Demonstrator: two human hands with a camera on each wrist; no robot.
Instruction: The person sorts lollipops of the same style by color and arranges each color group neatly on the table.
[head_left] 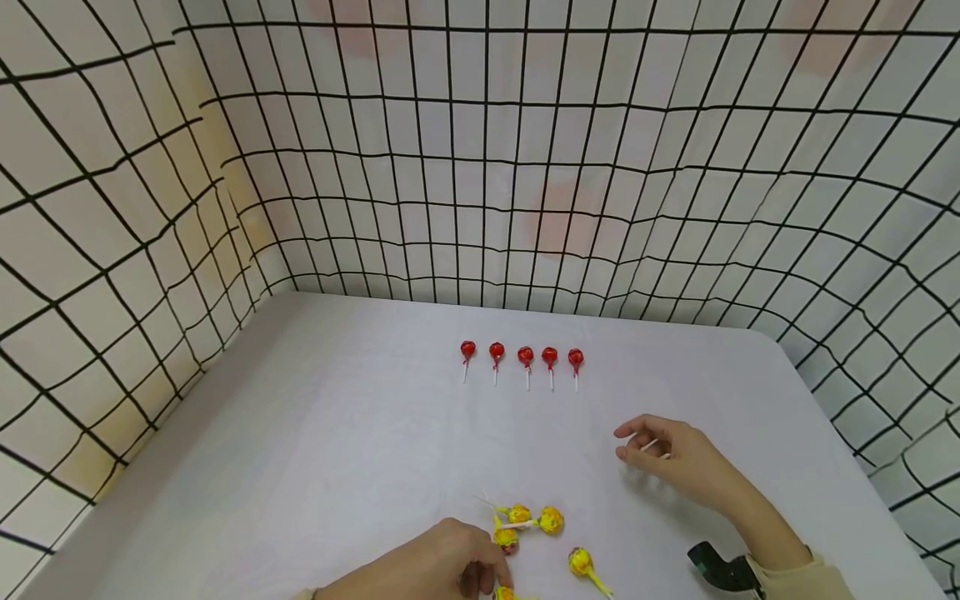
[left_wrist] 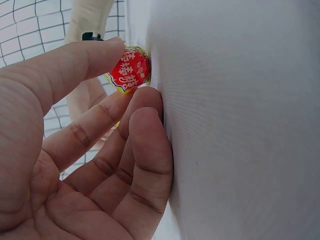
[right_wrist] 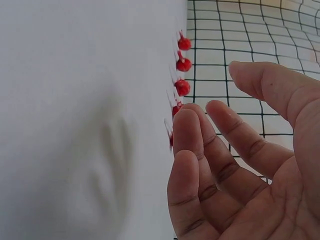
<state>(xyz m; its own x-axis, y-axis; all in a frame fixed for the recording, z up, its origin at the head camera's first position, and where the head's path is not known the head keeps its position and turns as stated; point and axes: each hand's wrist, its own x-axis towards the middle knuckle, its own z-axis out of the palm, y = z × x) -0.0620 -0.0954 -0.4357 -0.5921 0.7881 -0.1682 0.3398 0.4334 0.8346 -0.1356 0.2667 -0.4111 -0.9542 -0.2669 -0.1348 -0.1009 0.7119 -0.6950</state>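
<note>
At the lower middle of the head view my left hand (head_left: 453, 557) is low over the white table. Its thumb and index finger pinch a yellow-wrapped lollipop (left_wrist: 131, 69) with a red label; the stick is hidden in the left wrist view. Beyond the fingertips lie more yellow lollipops (head_left: 551, 521), some crossing each other, and a separate one (head_left: 581, 562) to the right. My right hand (head_left: 675, 454) hovers above the table on the right, its fingers loosely bent. Nothing shows between its thumb and fingers (right_wrist: 222, 117) in the right wrist view.
Several red lollipops (head_left: 526, 356) lie in a row towards the back of the white table (head_left: 337, 433), sticks pointing to the front. Black wire mesh (head_left: 487, 167) stands along the back and both sides. A black device (head_left: 722, 570) sits at the right wrist.
</note>
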